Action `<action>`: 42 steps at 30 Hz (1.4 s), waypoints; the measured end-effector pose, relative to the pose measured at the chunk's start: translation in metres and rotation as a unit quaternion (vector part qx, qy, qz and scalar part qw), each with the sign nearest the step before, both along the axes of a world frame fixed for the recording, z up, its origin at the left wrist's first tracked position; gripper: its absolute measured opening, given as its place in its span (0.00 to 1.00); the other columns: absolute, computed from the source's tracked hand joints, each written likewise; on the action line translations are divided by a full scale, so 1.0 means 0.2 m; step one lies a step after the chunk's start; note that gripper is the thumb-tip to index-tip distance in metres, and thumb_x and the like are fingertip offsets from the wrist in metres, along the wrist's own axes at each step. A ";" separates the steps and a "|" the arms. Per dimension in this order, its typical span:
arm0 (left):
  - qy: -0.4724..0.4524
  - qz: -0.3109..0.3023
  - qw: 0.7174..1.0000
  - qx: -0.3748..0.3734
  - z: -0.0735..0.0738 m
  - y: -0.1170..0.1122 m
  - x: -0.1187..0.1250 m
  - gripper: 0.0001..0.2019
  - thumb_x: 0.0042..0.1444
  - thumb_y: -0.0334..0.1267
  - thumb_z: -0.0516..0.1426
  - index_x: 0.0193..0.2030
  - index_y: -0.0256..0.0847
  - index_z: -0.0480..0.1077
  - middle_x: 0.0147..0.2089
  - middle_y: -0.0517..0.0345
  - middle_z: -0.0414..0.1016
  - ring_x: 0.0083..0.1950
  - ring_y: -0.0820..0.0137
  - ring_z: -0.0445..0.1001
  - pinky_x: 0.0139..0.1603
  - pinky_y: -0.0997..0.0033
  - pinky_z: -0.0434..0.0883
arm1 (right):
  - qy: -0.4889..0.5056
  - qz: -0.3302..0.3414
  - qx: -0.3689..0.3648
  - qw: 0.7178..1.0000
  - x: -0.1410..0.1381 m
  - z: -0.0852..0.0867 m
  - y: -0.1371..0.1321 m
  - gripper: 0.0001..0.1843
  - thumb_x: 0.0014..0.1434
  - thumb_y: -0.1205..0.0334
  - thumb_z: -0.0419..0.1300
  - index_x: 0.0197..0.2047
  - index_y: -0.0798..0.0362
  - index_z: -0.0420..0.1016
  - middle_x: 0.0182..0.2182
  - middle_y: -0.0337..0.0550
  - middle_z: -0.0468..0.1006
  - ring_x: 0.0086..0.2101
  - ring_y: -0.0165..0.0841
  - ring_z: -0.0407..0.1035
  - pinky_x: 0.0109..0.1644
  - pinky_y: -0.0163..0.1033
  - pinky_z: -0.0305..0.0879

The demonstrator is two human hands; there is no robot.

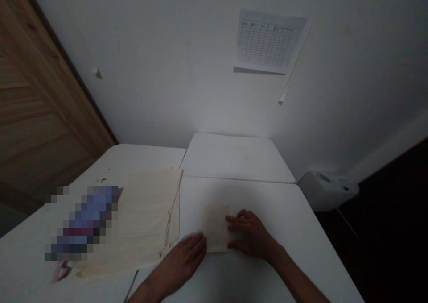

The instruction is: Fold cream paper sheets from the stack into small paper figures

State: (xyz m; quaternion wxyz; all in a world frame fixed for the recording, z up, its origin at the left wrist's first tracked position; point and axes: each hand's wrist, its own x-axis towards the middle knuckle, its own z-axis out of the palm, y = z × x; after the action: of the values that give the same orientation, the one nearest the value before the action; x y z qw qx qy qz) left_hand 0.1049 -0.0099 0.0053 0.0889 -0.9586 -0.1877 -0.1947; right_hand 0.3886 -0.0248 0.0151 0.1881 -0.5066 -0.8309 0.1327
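Observation:
A small folded cream sheet [215, 225] lies flat on the white table [287, 213] in front of me. My right hand [250, 236] rests on its right edge with fingers stretched flat, pressing it down. My left hand [182, 263] lies flat at the sheet's lower left corner, fingers extended and slightly blurred. Neither hand grips anything. To the left lies a stack of larger cream sheets [147, 213], fanned at its right edge.
A second white table [234, 155] abuts the far side, against a white wall with a printed chart [265, 42]. A wooden door [33, 115] stands at left. A white plastic container [327, 189] sits on the floor at right. A pixelated patch covers part of the stack.

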 end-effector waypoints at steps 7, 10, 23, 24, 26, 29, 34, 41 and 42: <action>-0.007 0.023 1.000 -0.016 -0.05 0.00 -0.04 0.16 0.66 0.28 0.45 0.54 0.38 0.69 0.51 0.51 0.76 0.53 0.65 0.74 0.52 0.64 0.74 | -0.012 0.002 -0.026 1.000 0.00 0.03 -0.01 0.24 0.48 0.41 0.67 0.46 0.44 0.75 0.56 0.37 0.71 0.51 0.41 0.63 0.56 0.48 0.56; -0.008 0.036 0.999 -0.016 -0.05 -0.02 -0.05 0.16 0.64 0.29 0.46 0.51 0.37 0.71 0.51 0.51 0.76 0.54 0.63 0.73 0.52 0.63 0.75 | -0.009 0.002 -0.030 1.000 0.00 0.03 -0.01 0.24 0.47 0.43 0.68 0.46 0.43 0.74 0.57 0.36 0.71 0.51 0.42 0.63 0.56 0.49 0.55; 0.020 0.048 0.998 -0.035 0.04 -0.23 0.15 0.20 0.61 0.33 0.50 0.59 0.38 0.65 0.60 0.52 0.70 0.59 0.63 0.69 0.56 0.65 0.71 | -0.011 0.002 -0.031 0.999 0.00 0.01 -0.02 0.25 0.47 0.44 0.68 0.47 0.44 0.74 0.58 0.38 0.70 0.52 0.43 0.62 0.56 0.50 0.55; 0.021 0.051 0.998 -0.042 0.04 -0.22 0.16 0.20 0.61 0.34 0.50 0.59 0.38 0.65 0.60 0.52 0.70 0.58 0.63 0.69 0.55 0.64 0.71 | -0.011 0.001 -0.030 0.999 0.00 0.01 -0.02 0.24 0.47 0.45 0.68 0.46 0.44 0.74 0.58 0.38 0.70 0.52 0.43 0.63 0.56 0.50 0.56; 0.034 0.050 0.997 -0.056 0.04 -0.22 0.17 0.20 0.61 0.36 0.52 0.60 0.38 0.64 0.60 0.50 0.69 0.57 0.62 0.70 0.55 0.62 0.71 | -0.012 -0.003 -0.027 1.000 0.00 0.01 -0.03 0.24 0.47 0.46 0.69 0.47 0.43 0.74 0.58 0.38 0.70 0.52 0.43 0.63 0.57 0.50 0.55; 0.043 0.050 0.995 -0.071 0.07 -0.20 0.17 0.21 0.60 0.37 0.53 0.61 0.37 0.63 0.59 0.49 0.71 0.55 0.60 0.71 0.54 0.60 0.71 | -0.016 -0.005 -0.024 1.000 0.00 0.02 -0.03 0.21 0.50 0.49 0.68 0.47 0.43 0.74 0.57 0.36 0.70 0.51 0.41 0.63 0.57 0.49 0.55; 0.033 0.051 0.996 -0.067 0.08 -0.20 0.19 0.17 0.61 0.34 0.52 0.56 0.39 0.66 0.55 0.50 0.73 0.51 0.60 0.73 0.53 0.58 0.70 | -0.017 -0.010 -0.013 1.000 -0.01 0.03 -0.05 0.16 0.55 0.53 0.65 0.47 0.43 0.75 0.57 0.36 0.70 0.51 0.40 0.63 0.57 0.48 0.56; 0.018 0.094 0.995 -0.004 -0.01 -0.15 0.18 0.16 0.62 0.33 0.50 0.54 0.32 0.68 0.54 0.43 0.73 0.52 0.58 0.73 0.52 0.59 0.72 | -0.025 -0.041 -0.003 0.999 -0.06 0.03 -0.07 0.22 0.53 0.48 0.65 0.51 0.44 0.73 0.59 0.39 0.68 0.53 0.44 0.61 0.58 0.51 0.55; 0.018 0.104 0.994 -0.007 -0.02 -0.14 0.17 0.16 0.61 0.33 0.50 0.55 0.31 0.68 0.54 0.42 0.73 0.53 0.58 0.72 0.52 0.59 0.72 | -0.028 -0.046 0.001 0.999 -0.07 0.02 -0.07 0.22 0.54 0.49 0.64 0.51 0.44 0.73 0.59 0.40 0.68 0.53 0.43 0.61 0.58 0.51 0.55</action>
State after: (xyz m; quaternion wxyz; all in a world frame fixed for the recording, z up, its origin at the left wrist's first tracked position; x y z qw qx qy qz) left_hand 0.1393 -0.0380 0.0019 0.1052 -0.9380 -0.2858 -0.1654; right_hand 0.3753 -0.0389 0.0194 0.1709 -0.5476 -0.8118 0.1085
